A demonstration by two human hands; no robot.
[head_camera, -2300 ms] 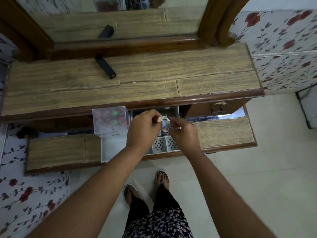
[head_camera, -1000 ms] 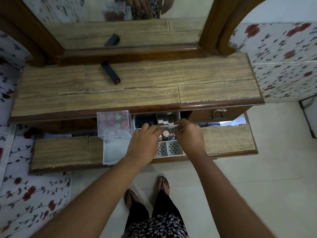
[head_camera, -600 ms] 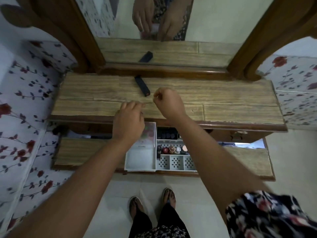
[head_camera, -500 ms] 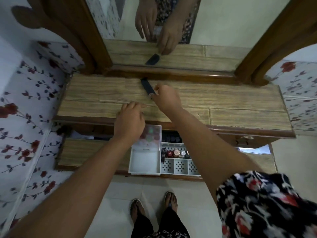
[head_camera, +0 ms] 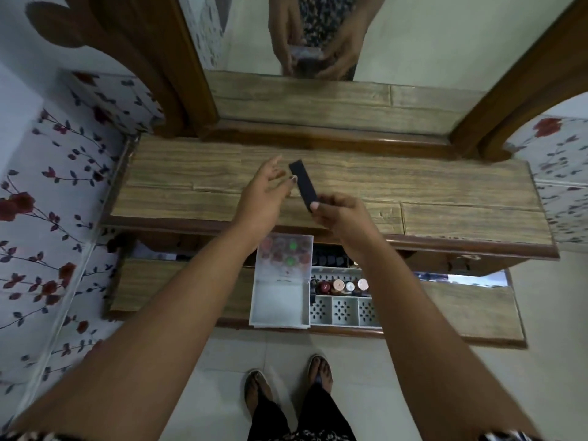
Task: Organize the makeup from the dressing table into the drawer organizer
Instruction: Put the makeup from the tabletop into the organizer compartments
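Note:
A slim black makeup tube [head_camera: 303,183] is held above the wooden dressing table top [head_camera: 413,189]. My right hand [head_camera: 342,214] pinches its near end. My left hand [head_camera: 264,195] hovers just left of the tube with fingers spread, close to its side; I cannot tell whether it touches. Below, the open drawer holds a white organizer [head_camera: 280,310] with a clear lidded box [head_camera: 285,254] of coloured items, a row of round-capped bottles [head_camera: 345,286] and perforated empty cells [head_camera: 343,310].
A mirror [head_camera: 334,58] in a wooden frame stands behind the table and reflects my hands. Floral wallpaper flanks both sides. The drawer front [head_camera: 471,310] juts toward me over the tiled floor, where my sandalled feet [head_camera: 286,383] stand.
My hands left the drawer organizer and rose to the table top. My right hand took the black tube off the table and lifted it; my left hand opened beside it.

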